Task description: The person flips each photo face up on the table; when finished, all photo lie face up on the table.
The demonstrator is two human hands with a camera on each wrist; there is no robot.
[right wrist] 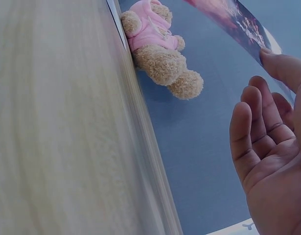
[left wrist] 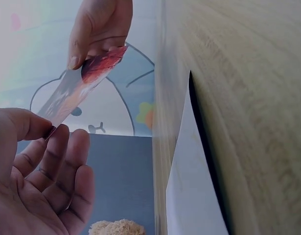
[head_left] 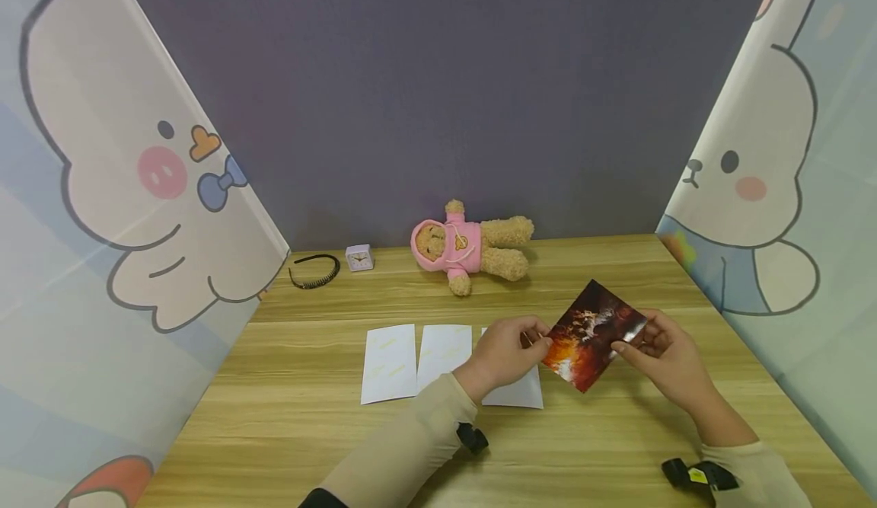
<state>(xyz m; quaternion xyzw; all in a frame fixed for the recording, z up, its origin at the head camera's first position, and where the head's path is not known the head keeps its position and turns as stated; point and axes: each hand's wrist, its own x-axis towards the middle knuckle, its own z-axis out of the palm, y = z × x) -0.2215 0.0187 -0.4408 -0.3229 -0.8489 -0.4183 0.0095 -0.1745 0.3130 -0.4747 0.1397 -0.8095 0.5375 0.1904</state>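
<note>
A glossy photo print (head_left: 591,334) in dark red, orange and black is held up over the right part of the table, tilted cornerwise. My left hand (head_left: 508,350) pinches its left corner between thumb and index finger, the other fingers loosely bent, as the left wrist view shows. At the opposite corner my right hand (head_left: 663,357) pinches the print, thumb on its face. Below and left lie three white sheets in a row: a left sheet (head_left: 389,363), a middle sheet (head_left: 444,352) and a right sheet (head_left: 517,394) partly hidden by my left hand.
A teddy bear (head_left: 469,247) in a pink hoodie lies on its back near the dark rear wall (head_left: 438,97). Left of it stand a small lilac clock (head_left: 359,257) and a black headband (head_left: 317,272). Cartoon-printed panels flank the wooden table (head_left: 294,432).
</note>
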